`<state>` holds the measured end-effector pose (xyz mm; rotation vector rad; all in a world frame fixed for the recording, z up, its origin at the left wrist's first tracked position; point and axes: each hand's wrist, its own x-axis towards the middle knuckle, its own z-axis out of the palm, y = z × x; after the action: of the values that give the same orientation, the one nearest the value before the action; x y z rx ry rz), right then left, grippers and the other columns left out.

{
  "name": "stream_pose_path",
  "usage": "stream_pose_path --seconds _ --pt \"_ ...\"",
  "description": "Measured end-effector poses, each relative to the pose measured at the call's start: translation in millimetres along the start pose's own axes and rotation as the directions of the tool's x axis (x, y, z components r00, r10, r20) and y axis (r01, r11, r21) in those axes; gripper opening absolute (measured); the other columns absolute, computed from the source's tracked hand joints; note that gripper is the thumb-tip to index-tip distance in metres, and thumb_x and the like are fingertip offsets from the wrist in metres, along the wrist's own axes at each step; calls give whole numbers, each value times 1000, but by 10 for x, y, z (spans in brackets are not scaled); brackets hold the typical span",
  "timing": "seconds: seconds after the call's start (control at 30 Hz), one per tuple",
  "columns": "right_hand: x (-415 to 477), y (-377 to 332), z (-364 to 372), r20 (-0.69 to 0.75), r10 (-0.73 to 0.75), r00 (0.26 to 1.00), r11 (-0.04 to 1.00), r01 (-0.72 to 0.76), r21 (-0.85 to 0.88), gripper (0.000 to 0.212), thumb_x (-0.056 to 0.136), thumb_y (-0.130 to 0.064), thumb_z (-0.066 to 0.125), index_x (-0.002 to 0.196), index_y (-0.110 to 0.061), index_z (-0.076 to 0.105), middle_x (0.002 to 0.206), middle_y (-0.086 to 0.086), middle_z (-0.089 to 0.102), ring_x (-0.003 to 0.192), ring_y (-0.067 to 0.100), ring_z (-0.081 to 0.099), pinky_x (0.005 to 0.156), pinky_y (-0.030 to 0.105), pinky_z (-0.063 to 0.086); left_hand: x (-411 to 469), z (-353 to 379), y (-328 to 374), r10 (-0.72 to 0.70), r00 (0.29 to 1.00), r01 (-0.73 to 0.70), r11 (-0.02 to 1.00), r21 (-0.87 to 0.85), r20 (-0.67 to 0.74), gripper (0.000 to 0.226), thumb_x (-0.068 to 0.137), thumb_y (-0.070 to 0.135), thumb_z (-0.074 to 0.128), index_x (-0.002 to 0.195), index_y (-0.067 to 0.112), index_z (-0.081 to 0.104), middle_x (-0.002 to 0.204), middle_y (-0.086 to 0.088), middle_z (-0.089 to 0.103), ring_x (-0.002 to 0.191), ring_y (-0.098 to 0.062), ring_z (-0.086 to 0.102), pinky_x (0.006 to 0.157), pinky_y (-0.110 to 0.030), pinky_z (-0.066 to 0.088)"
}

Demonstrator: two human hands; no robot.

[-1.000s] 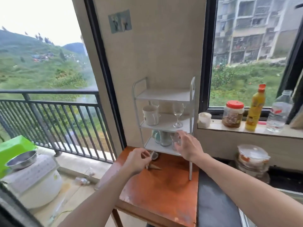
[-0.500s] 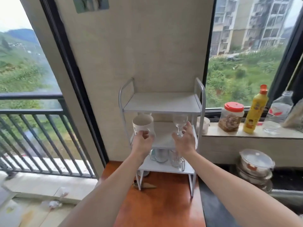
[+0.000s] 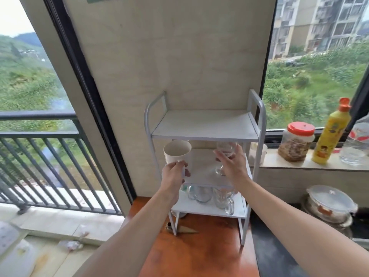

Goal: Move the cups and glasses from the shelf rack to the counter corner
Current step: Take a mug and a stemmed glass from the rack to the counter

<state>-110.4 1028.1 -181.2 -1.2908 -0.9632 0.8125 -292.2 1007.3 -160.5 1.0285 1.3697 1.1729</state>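
A white three-tier shelf rack (image 3: 203,124) stands on the orange-brown tabletop (image 3: 199,254). My left hand (image 3: 173,174) grips the handle of a white mug (image 3: 176,153), tilted at the left edge of the middle shelf. My right hand (image 3: 232,163) reaches round a clear wine glass (image 3: 224,151) that stands on the middle shelf; its fingers are spread around the bowl. Clear glass mugs (image 3: 223,198) sit on the bottom shelf. The top shelf is bare.
On the window ledge to the right are a small white cup (image 3: 257,154), a red-lidded jar (image 3: 296,141), a yellow bottle (image 3: 330,134) and a clear water bottle (image 3: 357,144). Lidded bowls (image 3: 329,202) are stacked on the dark counter (image 3: 275,254). A balcony railing (image 3: 40,156) runs at the left.
Both hands rose from the bottom shelf to the middle one. My left hand took the mug's handle and tipped it off the shelf; my right hand came round the wine glass.
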Motion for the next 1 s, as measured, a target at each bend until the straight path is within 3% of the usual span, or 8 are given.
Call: stream_pose_path --seconds 0.13,0.33,0.47,0.63,0.8,1.0 --pt "-217 -108 -32 79 65 995 991 -74 108 51 80 -20 78 122 -23 50 98 9 70 77 15 72 54 27 53 -69 -175 -5 -6 999 6 1000 11 32 24 97 21 43 82 10 59 65 -5 51 69 -19 50 73 -36 46" --pt "-795 -196 -291 206 171 963 961 -209 179 41 82 -16 75 118 -21 56 88 9 73 79 23 73 78 39 52 -450 -435 -87 18 995 -18 1000 -4 95 27 98 21 42 74 12 52 53 -2 43 55 -17 41 62 -33 42" --pt "-1342 -190 -653 221 238 946 932 -286 223 42 81 -13 72 119 -19 56 95 11 70 76 22 71 70 34 55 -818 -521 -197 -3 986 4 1000 -7 167 29 92 19 43 63 14 46 47 0 39 49 -17 33 50 -29 33" --pt "-2034 -270 -1364 157 304 940 912 -334 237 50 68 -9 72 116 -17 58 90 8 72 76 20 70 73 35 54 -1379 -312 -457 -54 946 23 995 102 321 28 90 22 40 63 16 42 43 3 37 44 -16 33 49 -29 31" --pt "-2671 -455 -2259 7 304 953 933 -300 201 59 60 -13 73 117 -17 58 96 8 70 77 19 69 71 32 53 -2002 275 -622 -80 850 -19 983 183 521 29 88 22 40 60 18 38 42 4 36 41 -14 32 49 -29 28" --pt "-3536 -594 -3490 -206 273 940 951 -231 208 49 65 -12 73 112 -17 60 93 8 67 77 21 66 77 36 50 -2962 1275 -726 -115 674 -81 970 228 730 30 84 20 43 55 17 43 43 2 39 40 -15 35 45 -25 30"
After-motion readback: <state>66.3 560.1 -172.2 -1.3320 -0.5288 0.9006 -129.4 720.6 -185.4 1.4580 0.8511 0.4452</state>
